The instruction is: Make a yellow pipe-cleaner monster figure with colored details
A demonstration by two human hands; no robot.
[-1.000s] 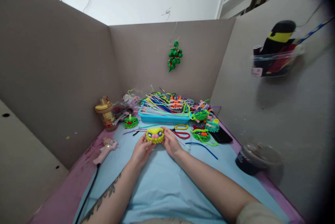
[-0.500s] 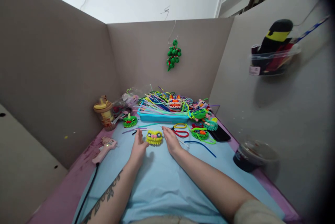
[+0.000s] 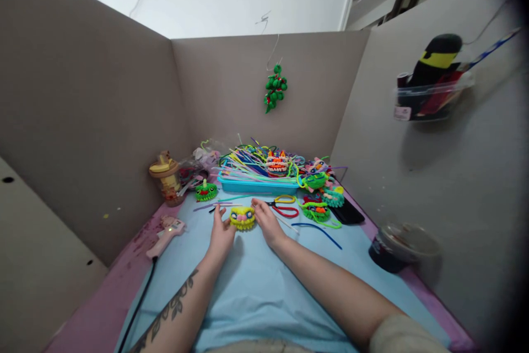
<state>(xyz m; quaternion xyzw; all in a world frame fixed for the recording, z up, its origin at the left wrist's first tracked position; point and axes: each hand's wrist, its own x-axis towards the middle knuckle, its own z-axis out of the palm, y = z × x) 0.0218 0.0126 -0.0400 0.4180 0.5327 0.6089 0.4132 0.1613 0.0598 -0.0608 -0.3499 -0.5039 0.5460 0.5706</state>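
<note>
A yellow pipe-cleaner face [image 3: 242, 218] with blue-rimmed eyes and a pink nose sits on the light blue cloth [image 3: 256, 281]. At its left side is my left hand [image 3: 222, 234], fingers stretched forward and thumb close against the yellow edge. My right hand [image 3: 268, 223] is at the other side, fingers extended and its fingertips near the upper right edge. Whether the fingertips press on it, I cannot tell. Just right of my right hand lie scissors [image 3: 285, 211] with red and yellow handles.
Behind stands a blue tray [image 3: 258, 185] of pipe cleaners. A green pipe-cleaner face [image 3: 205, 192] sits left, several others right, near a black phone [image 3: 348, 213]. A pink glue gun [image 3: 166, 238] with a cord lies left, a lidded tub [image 3: 388, 251] right. Grey partitions surround the table.
Both hands have come slightly closer in around the yellow face, my right hand shifting left. The face itself has shifted very slightly to the left.
</note>
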